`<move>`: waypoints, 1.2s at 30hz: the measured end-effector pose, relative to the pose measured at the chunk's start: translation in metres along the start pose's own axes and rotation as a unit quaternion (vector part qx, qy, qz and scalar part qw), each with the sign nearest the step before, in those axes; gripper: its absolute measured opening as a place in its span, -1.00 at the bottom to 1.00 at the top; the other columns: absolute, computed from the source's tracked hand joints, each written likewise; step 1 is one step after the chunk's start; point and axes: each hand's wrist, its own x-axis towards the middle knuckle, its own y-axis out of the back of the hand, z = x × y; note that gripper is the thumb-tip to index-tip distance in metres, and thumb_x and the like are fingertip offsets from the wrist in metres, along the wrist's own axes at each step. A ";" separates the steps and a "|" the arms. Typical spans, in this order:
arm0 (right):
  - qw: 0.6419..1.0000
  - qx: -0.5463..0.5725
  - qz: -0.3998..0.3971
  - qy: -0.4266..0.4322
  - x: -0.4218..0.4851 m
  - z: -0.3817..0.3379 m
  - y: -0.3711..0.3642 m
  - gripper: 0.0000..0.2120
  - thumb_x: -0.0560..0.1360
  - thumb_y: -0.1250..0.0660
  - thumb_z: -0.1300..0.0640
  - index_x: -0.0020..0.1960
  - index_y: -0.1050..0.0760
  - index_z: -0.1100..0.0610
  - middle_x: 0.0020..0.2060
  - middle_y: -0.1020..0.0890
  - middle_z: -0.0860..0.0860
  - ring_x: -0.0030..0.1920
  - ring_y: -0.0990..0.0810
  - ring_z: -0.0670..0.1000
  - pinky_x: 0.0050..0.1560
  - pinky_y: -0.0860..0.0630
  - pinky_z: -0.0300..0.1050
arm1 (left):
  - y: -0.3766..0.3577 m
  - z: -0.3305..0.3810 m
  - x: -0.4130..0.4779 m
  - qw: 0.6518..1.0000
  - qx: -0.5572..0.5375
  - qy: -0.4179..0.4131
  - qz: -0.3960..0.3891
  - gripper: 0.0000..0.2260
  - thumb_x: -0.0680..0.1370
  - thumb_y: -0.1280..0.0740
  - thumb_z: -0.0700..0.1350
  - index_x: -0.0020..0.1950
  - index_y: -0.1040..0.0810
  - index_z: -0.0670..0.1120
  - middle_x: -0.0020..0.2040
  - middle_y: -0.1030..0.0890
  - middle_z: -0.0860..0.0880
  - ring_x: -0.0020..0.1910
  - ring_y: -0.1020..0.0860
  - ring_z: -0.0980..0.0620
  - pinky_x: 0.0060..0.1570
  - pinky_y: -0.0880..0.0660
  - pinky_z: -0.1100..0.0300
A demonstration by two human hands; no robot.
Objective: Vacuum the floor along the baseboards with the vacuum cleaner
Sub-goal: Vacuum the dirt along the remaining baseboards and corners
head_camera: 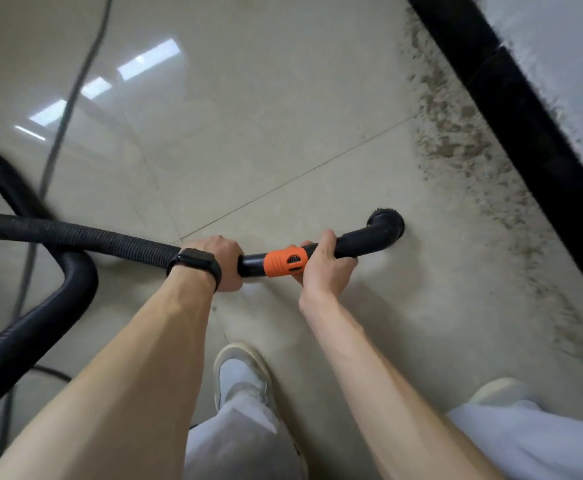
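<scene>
Left hand (213, 263) and right hand (321, 268) grip the vacuum wand (252, 266); its brush nozzle (387, 226), beyond the right hand, sits short of the grit (456, 143) by the baseboard (511, 109), risking a missed strip.

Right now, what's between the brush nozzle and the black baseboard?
Head view: bare tile floor next to the brush nozzle, then a band of gritty dirt running along the black baseboard. Nothing else.

Room items I log from the head view:
- Floor (283, 98): glossy beige tile, with thin grout lines (317, 164) crossing it.
- Light: rectangular lamp reflections (148, 58) on the tile, upper left.
- Baseboard (511, 109): black, diagonal at right.
- Dirt band (456, 133): brownish, just beside the baseboard.
- Wall (567, 46): pale.
</scene>
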 end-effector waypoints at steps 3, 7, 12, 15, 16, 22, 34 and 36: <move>1.000 -0.013 -0.025 -0.011 -0.007 0.003 -0.004 -0.74 0.54 -0.33 -0.08 0.07 -0.31 0.00 -0.27 -0.74 0.05 -0.14 -0.75 0.19 0.10 -0.68 0.20 | -0.002 -0.005 -0.004 1.000 0.009 0.015 -0.010 -0.96 0.44 -0.33 0.00 -0.14 -0.50 0.07 -0.17 -0.53 0.02 -0.18 -0.53 -0.05 -0.16 -0.52 0.15; 0.993 -0.073 -0.080 -0.040 -0.038 0.035 -0.025 -0.65 0.57 -0.30 -0.04 0.22 -0.27 0.09 -0.19 -0.74 0.07 -0.13 -0.75 0.16 0.07 -0.68 0.21 | -0.021 -0.040 -0.034 0.995 0.020 0.066 -0.068 -0.95 0.48 -0.31 -0.03 -0.18 -0.50 0.04 -0.16 -0.57 0.01 -0.19 -0.53 -0.03 -0.17 -0.49 0.17; 0.975 -0.157 -0.146 -0.064 -0.081 0.068 -0.063 -0.59 0.56 -0.26 -0.03 0.28 -0.19 0.12 -0.05 -0.73 0.13 -0.06 -0.71 0.18 0.05 -0.68 0.23 | -0.038 -0.082 -0.078 0.986 -0.013 0.153 -0.061 -0.95 0.47 -0.30 -0.11 -0.14 -0.49 0.04 -0.19 -0.53 0.03 -0.20 -0.52 -0.02 -0.24 -0.42 0.21; 0.968 -0.195 -0.151 -0.046 -0.085 0.065 -0.079 -0.55 0.53 -0.25 -0.06 0.29 -0.20 0.13 0.03 -0.71 0.16 -0.01 -0.69 0.22 0.05 -0.67 0.23 | -0.041 -0.089 -0.079 0.984 -0.045 0.165 -0.041 -0.90 0.42 -0.32 -0.12 -0.11 -0.49 0.05 -0.17 -0.56 0.02 -0.18 -0.55 -0.05 -0.23 -0.44 0.20; 0.969 -0.200 -0.143 -0.036 -0.082 0.059 -0.080 -0.55 0.53 -0.26 -0.05 0.29 -0.21 0.15 0.04 -0.71 0.17 -0.01 -0.69 0.22 0.05 -0.67 0.23 | -0.040 -0.087 -0.075 0.984 -0.053 0.164 -0.034 -0.90 0.41 -0.33 -0.12 -0.11 -0.50 0.05 -0.18 -0.56 0.02 -0.18 -0.57 -0.06 -0.23 -0.46 0.20; 0.991 -0.128 -0.048 -0.002 -0.037 0.004 -0.039 -0.68 0.59 -0.27 0.01 0.21 -0.26 0.14 -0.05 -0.72 0.12 -0.12 -0.69 0.14 0.05 -0.67 0.13 | -0.008 -0.032 -0.036 0.996 -0.056 0.066 -0.001 -0.92 0.43 -0.35 -0.07 -0.10 -0.52 0.06 -0.16 -0.56 0.02 -0.17 -0.55 -0.07 -0.20 -0.46 0.17; 0.988 0.119 0.094 0.026 0.014 -0.066 0.071 -0.73 0.64 -0.23 0.10 0.25 -0.30 0.22 -0.30 -0.64 0.08 -0.45 -0.68 0.13 -0.30 -0.66 0.00 | 0.048 0.105 0.015 0.996 0.044 -0.075 -0.026 -0.76 0.34 -0.38 -0.01 0.00 -0.59 0.04 -0.20 -0.56 0.02 -0.31 -0.52 0.05 -0.31 -0.42 0.21; 0.985 0.135 0.105 0.034 0.019 -0.070 0.075 -0.73 0.64 -0.23 0.11 0.25 -0.30 0.23 -0.34 -0.62 0.08 -0.48 -0.66 0.13 -0.36 -0.61 -0.05 | 0.050 0.114 0.016 0.995 0.052 -0.082 -0.024 -0.79 0.36 -0.38 0.00 -0.02 -0.57 0.03 -0.23 -0.53 0.03 -0.33 -0.49 0.07 -0.31 -0.41 0.21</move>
